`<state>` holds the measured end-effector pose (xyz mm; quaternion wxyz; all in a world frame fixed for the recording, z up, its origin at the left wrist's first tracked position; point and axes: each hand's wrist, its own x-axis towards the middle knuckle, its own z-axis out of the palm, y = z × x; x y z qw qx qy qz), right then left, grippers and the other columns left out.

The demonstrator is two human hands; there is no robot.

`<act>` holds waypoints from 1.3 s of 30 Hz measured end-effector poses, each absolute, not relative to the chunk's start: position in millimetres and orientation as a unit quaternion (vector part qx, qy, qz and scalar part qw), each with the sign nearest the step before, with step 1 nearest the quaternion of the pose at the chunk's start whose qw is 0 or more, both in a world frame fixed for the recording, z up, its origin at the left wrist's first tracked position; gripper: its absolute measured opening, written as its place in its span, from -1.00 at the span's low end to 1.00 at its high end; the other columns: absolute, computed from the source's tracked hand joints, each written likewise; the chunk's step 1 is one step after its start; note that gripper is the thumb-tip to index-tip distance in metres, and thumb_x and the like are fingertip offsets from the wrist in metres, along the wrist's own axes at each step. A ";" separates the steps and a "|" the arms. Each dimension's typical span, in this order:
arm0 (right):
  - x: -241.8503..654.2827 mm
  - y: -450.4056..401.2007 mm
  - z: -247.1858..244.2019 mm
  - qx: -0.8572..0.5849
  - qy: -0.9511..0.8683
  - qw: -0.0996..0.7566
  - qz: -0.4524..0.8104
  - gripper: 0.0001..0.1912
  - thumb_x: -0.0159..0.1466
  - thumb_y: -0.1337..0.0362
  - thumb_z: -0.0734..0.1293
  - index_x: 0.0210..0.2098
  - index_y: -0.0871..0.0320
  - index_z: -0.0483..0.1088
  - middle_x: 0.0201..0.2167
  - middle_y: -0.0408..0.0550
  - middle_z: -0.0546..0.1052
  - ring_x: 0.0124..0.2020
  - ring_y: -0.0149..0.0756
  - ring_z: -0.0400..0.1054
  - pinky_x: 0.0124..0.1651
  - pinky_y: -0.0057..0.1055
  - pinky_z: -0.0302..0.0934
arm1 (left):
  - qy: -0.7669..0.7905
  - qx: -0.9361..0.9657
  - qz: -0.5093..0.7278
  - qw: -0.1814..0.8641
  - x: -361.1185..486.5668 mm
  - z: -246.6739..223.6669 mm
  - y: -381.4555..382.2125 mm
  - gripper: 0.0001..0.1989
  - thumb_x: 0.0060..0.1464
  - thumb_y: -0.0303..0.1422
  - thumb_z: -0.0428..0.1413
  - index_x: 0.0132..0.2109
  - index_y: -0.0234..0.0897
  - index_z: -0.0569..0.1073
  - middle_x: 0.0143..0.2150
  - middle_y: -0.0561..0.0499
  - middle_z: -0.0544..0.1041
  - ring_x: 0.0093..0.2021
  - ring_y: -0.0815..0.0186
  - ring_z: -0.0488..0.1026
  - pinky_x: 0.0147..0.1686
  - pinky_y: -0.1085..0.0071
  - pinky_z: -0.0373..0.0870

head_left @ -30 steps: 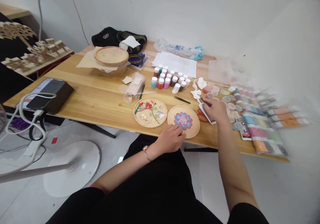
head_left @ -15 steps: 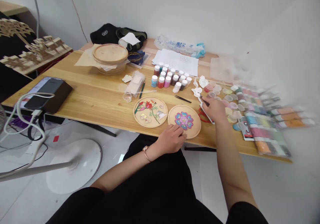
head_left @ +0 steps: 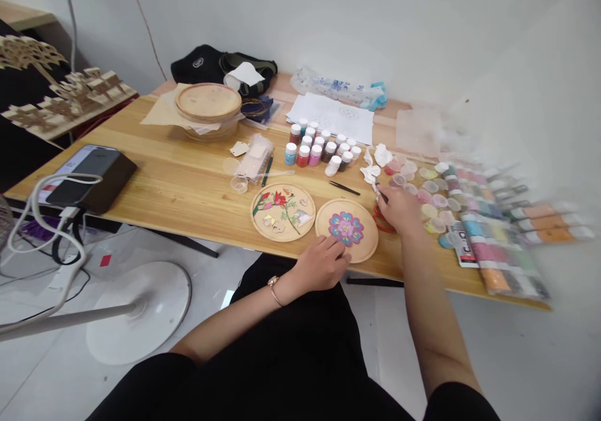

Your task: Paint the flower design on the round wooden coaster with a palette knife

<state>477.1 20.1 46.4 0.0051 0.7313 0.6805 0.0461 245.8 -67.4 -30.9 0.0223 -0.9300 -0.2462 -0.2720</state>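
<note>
My left hand (head_left: 323,263) lies at the near left rim of a round wooden plate (head_left: 367,238), its fingers curled and pressed against that edge. A painted flower (head_left: 346,228) in blue, pink and purple fills the plate's middle. To the right, my right hand (head_left: 400,208) is closed around a slim white stick-like tool (head_left: 378,192), mostly hidden by the fingers. Red loops like scissors handles (head_left: 384,223) lie beneath that hand. A second round wooden plate (head_left: 263,228) with red flowers and green stems sits beside the first. Black tweezers (head_left: 344,187) lie just behind.
Several small paint jars (head_left: 315,154) stand behind the plates. Crumpled tissue (head_left: 370,172), small plastic cups (head_left: 440,201) and bagged paints (head_left: 498,252) crowd the right. A plate stack (head_left: 208,102) stands at the back left, a dark box-like device with cables (head_left: 106,180) at the left end.
My right hand has shifted slightly, and the white tool, earlier seen stretching below the fingers, now shows only at its far end. My left hand stays at the plate's edge.
</note>
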 end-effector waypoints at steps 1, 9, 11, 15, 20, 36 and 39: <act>476.9 20.0 46.5 0.729 0.683 0.005 0.047 -0.55 0.33 0.29 0.14 0.03 0.15 0.58 -0.08 0.18 0.66 -0.08 0.02 0.49 -0.21 -0.23 0.24 | -0.247 -0.929 -0.274 0.023 246.0 -30.9 -67.3 -0.83 0.30 -0.42 0.01 -0.18 -0.30 0.50 -0.30 -0.07 0.44 -0.22 0.20 0.35 -0.30 0.28 0.19; 476.0 19.3 48.6 0.726 0.686 0.016 0.050 -0.56 0.34 0.30 0.14 0.03 0.14 0.57 -0.06 0.17 0.66 -0.07 -0.01 0.49 -0.18 -0.23 0.27 | -0.248 -0.930 -0.271 0.024 245.8 -30.6 -66.8 -0.81 0.31 -0.42 -0.01 -0.17 -0.29 0.51 -0.31 -0.06 0.44 -0.23 0.20 0.34 -0.30 0.28 0.17; 475.4 18.8 48.5 0.726 0.685 0.021 0.051 -0.56 0.34 0.29 0.14 0.04 0.15 0.56 -0.07 0.16 0.66 -0.07 -0.02 0.49 -0.18 -0.25 0.26 | -0.248 -0.930 -0.271 0.024 245.6 -30.1 -66.9 -0.82 0.31 -0.42 0.00 -0.17 -0.29 0.51 -0.30 -0.07 0.44 -0.23 0.20 0.34 -0.31 0.28 0.17; 472.7 17.6 48.6 0.727 0.683 0.031 0.054 -0.56 0.35 0.28 0.13 0.04 0.17 0.56 -0.09 0.18 0.66 -0.07 0.00 0.50 -0.20 -0.24 0.25 | -0.245 -0.931 -0.269 0.023 245.4 -29.2 -67.1 -0.84 0.31 -0.43 0.01 -0.17 -0.30 0.50 -0.30 -0.07 0.44 -0.23 0.20 0.35 -0.30 0.28 0.18; 468.4 16.9 50.8 0.727 0.683 0.049 0.052 -0.56 0.38 0.30 0.11 0.01 0.18 0.56 -0.08 0.21 0.65 -0.09 0.00 0.51 -0.22 -0.25 0.24 | -0.250 -0.931 -0.265 0.019 245.7 -29.5 -67.3 -0.83 0.31 -0.44 0.00 -0.17 -0.30 0.50 -0.29 -0.08 0.44 -0.22 0.20 0.35 -0.30 0.28 0.19; 471.7 18.1 49.4 0.727 0.684 0.011 0.058 -0.58 0.35 0.30 0.15 0.01 0.16 0.58 -0.07 0.15 0.66 -0.06 0.00 0.52 -0.23 -0.26 0.23 | -0.249 -0.934 -0.257 0.018 245.6 -28.8 -67.4 -0.83 0.31 -0.42 0.00 -0.17 -0.30 0.49 -0.28 -0.09 0.44 -0.22 0.19 0.34 -0.29 0.28 0.23; 478.8 17.9 49.8 0.731 0.679 -0.016 0.068 -0.55 0.34 0.28 0.15 0.07 0.16 0.57 -0.05 0.16 0.66 -0.07 0.02 0.52 -0.21 -0.24 0.26 | -0.249 -0.934 -0.254 0.017 245.5 -28.6 -67.3 -0.81 0.32 -0.42 -0.03 -0.17 -0.30 0.49 -0.29 -0.09 0.43 -0.22 0.19 0.34 -0.29 0.28 0.23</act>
